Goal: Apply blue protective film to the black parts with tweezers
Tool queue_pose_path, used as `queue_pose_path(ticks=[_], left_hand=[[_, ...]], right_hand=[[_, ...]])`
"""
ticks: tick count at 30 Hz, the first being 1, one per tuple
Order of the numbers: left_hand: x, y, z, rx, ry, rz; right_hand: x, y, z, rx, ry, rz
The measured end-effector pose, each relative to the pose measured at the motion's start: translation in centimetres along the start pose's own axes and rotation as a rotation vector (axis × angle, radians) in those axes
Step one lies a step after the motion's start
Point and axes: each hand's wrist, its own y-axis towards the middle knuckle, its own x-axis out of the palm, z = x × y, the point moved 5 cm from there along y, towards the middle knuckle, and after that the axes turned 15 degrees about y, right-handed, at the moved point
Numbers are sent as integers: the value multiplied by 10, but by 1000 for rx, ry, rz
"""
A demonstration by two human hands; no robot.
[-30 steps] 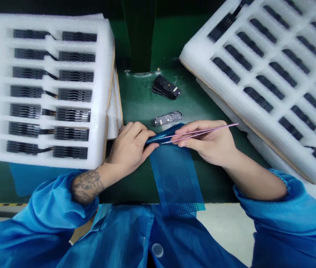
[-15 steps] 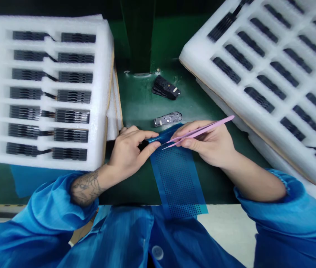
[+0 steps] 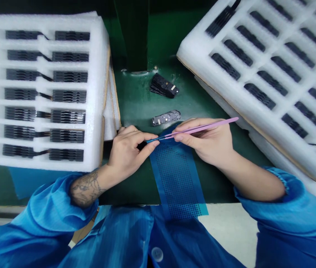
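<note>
My left hand (image 3: 127, 154) pinches a narrow blue film strip (image 3: 154, 140) between thumb and fingers. The strip seems to run from the top end of a blue perforated sheet (image 3: 176, 178) lying on the green bench top, though the join is partly hidden. My right hand (image 3: 205, 143) holds pink tweezers (image 3: 202, 127), their fine tips reaching the strip near my left fingertips. Just above my hands lies a flat grey-black electronic module (image 3: 166, 117). Farther up sits a small black stack of parts (image 3: 163, 85).
White foam trays with rows of black parts lie at left (image 3: 99, 93) and right (image 3: 191, 63), the right one tilted. A dark upright post (image 3: 131, 37) stands at the back. My blue sleeves enter from below.
The tweezers have swung flatter, with their tips moved left onto the blue strip. The strip now looks thinner at my left fingers. The view has shifted slightly.
</note>
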Motion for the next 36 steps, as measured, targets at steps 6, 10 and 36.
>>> queue_pose_path(ticks=[6,10,36], left_hand=[[0,0,0,9,-9,-2],[0,0,2,16,0,-3],[7,-6,3,171,310,-48]], right_hand=[[1,1,-2,-36,19,-5],[1,1,-2,-46,7,-7],[-23,1,-11,-117,-52,192]])
